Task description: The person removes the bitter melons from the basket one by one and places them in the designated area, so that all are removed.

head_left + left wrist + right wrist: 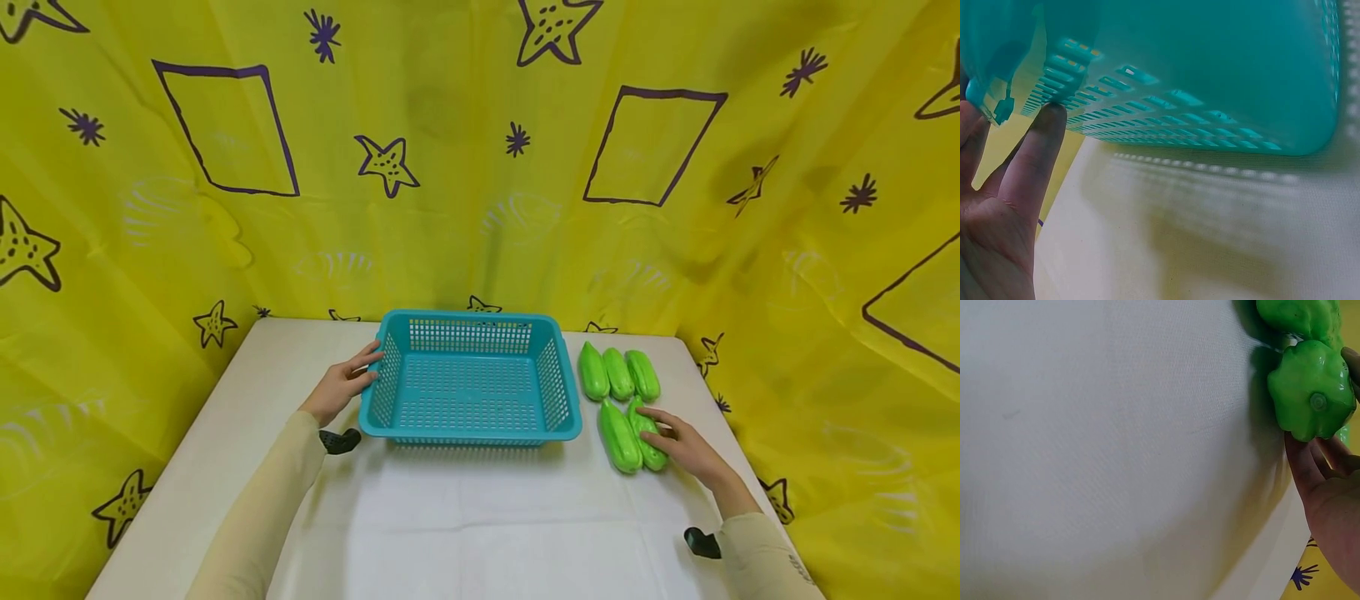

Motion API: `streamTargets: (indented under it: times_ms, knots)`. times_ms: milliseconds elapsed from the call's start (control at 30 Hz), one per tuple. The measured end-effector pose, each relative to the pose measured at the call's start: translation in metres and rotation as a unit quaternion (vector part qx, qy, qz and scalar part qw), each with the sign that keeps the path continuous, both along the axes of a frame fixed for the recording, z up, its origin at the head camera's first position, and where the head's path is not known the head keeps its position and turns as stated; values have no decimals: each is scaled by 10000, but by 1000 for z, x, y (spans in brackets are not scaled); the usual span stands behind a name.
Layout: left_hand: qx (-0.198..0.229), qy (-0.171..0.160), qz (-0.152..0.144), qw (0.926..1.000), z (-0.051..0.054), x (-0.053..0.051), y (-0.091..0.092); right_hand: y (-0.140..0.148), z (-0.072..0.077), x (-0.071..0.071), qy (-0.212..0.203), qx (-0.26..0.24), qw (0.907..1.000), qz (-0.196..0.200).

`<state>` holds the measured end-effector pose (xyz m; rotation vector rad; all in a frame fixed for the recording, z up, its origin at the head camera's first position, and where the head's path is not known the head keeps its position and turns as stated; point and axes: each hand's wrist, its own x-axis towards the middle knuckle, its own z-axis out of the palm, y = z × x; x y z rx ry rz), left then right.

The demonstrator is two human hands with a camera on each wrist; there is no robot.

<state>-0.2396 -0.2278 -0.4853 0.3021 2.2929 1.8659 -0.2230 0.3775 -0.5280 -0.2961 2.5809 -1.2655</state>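
A teal plastic basket (468, 437) with lattice walls stands on the white table. My left hand (345, 385) holds its left rim. In the left wrist view, one digit of the left hand (1007, 206) presses the outer wall of the basket (1210, 75), and other fingers reach up at the rim. To the right, several glossy green ribbed gourds (595, 372) lie in two rows. The right hand (690, 450) grips the front-row gourd (651, 446) on the right, with fingers on both sides. Its ribbed end (1310, 394) faces the right wrist view, beside another gourd (1294, 315).
A white cloth covers the table (465, 533). Yellow curtains (450, 233) with dark star and square drawings enclose its back and sides. Dark straps (341, 442) show at both wrists. The basket's inside is bare.
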Motion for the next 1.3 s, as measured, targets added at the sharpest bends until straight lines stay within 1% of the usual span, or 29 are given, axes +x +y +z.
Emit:
streamTargets:
  times_ms: [200, 467, 733, 1033, 1300]
  knots:
    - [-3, 35, -7, 10000, -1, 0, 0, 1, -2, 1, -11, -60, 9999, -82]
    - [11, 15, 2, 10000, 2, 1, 1, 3, -2, 2, -48, -88, 9999, -111]
    - [-92, 56, 14, 9999, 2, 1, 0, 7, -4, 1, -2, -120, 9998, -166]
    - [-36, 41, -31, 10000, 1, 2, 0, 6, -2, 2, 61, -17, 9998, -164]
    - [-72, 49, -13, 10000, 2, 1, 0, 6, -3, 3, -95, -111, 9996, -231]
